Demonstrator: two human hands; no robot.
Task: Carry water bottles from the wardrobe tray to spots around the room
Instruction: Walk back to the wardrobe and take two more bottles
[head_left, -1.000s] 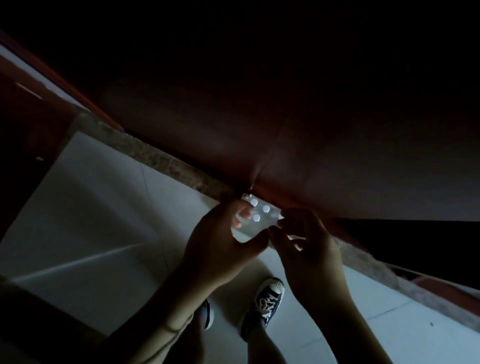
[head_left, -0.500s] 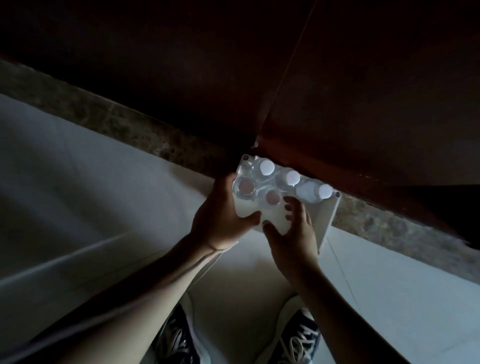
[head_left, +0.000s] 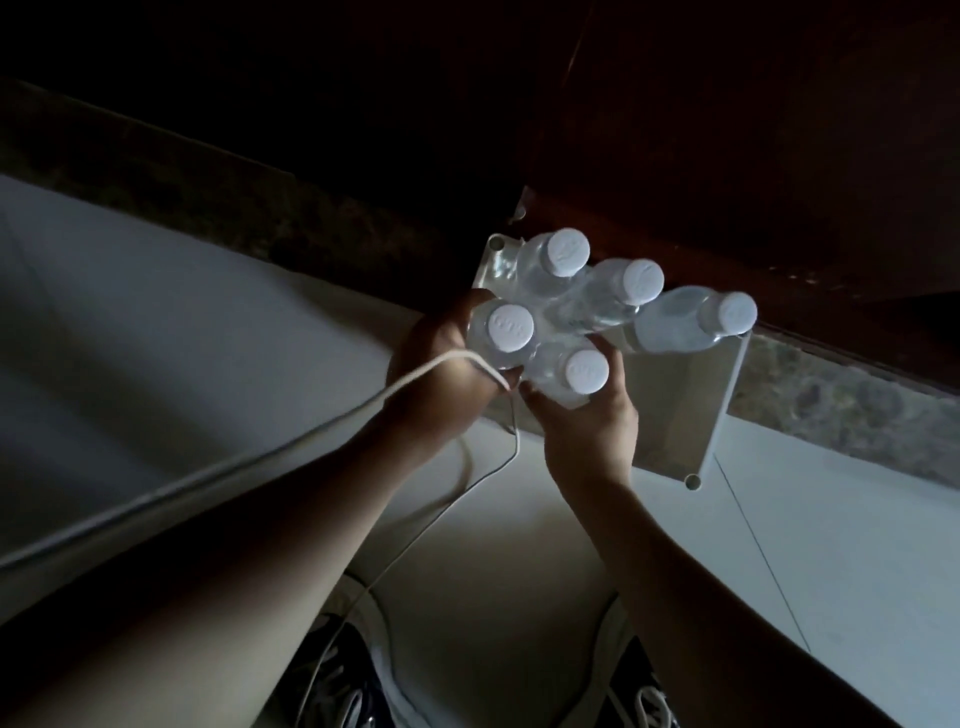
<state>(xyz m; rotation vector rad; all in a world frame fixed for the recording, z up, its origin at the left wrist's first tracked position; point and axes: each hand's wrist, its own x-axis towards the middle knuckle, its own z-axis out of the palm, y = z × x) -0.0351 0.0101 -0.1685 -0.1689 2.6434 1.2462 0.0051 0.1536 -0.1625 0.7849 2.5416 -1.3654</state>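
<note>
Dim light covers a pale tiled floor (head_left: 156, 332), edged by a speckled stone strip (head_left: 322, 218) below dark reddish wardrobe panels (head_left: 727, 130). Against that strip, a white tray (head_left: 680, 410) is held up above the floor, its far edge close to the wardrobe base. On the tray stand 5 clear water bottles with white caps, bunched at the end farther from the bare right corner. 3 form the row nearest the wardrobe: bottle 1 (head_left: 563, 253), bottle 2 (head_left: 641, 281) and bottle 3 (head_left: 727, 313), which leans out over the tray's right edge. 2 sit on the near side: bottle 4 (head_left: 510, 327) and bottle 5 (head_left: 587, 371).

The left hand (head_left: 441, 384) curls around the tray's left side, fingers wrapped beside bottle 4, thumb pressed near it. The right hand (head_left: 587, 431) grips the tray's near edge, fingers bent up around bottle 5. A thin white cord (head_left: 291, 447) drapes over the left wrist and trails down toward the floor. Below the tray, 2 dark sneakers with white laces (head_left: 343, 696) show at the bottom edge.
</note>
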